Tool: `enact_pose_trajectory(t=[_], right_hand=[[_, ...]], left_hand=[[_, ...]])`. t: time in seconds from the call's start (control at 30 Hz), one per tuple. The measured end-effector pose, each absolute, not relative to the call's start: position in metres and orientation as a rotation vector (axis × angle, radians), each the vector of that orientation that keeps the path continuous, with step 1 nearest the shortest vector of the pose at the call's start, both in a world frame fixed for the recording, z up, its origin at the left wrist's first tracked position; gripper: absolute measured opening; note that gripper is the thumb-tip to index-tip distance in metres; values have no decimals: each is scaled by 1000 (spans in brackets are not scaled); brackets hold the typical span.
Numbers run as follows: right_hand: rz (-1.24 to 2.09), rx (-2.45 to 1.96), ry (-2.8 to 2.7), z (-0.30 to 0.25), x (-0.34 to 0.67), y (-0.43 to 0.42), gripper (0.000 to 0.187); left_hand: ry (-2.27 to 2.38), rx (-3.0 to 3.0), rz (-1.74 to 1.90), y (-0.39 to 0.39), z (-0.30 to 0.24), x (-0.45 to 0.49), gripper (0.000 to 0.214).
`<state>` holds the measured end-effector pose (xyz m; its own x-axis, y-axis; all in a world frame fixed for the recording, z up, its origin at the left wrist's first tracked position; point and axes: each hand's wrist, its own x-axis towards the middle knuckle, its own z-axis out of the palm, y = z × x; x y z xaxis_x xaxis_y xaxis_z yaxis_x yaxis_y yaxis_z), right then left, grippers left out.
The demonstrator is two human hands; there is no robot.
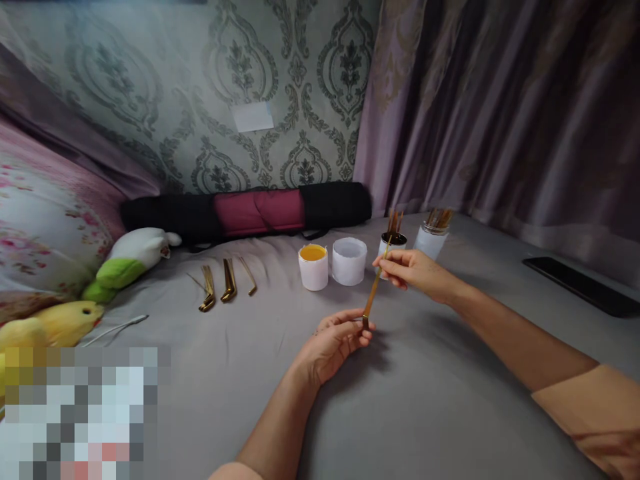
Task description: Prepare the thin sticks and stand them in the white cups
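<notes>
Between both hands slants a slender gold-coloured stick (373,297), narrow at the top and wider toward a darker lower end. My left hand (336,343) has its fingers closed around that lower end. Higher up, my right hand (407,268) pinches the stick between thumb and fingers. Behind the right hand stands a white-wrapped cup (384,247) with a dark rim and thin sticks in it, partly hidden. A white cup (349,261) and another cup (313,270) with a yellow-orange inside stand beyond my hands. Gold-coloured sticks with thicker ends (229,283) lie in groups to the left.
A jar of thin sticks (433,235) stands at the back right, and a black phone-like slab (580,285) lies at far right. A black and maroon roll (257,212) lies along the wall. Plush toys (133,257) and a white cable (117,328) are at left.
</notes>
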<state>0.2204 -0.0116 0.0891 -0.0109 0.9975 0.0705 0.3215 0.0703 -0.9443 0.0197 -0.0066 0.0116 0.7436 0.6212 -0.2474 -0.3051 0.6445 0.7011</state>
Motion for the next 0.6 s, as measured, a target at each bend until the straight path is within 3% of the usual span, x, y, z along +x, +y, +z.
enact_pose_trajectory(t=[0.6], right_hand=[[756, -1392, -1158, 102, 236, -11, 27]], left_hand=[[546, 641, 577, -4, 12, 19, 20]])
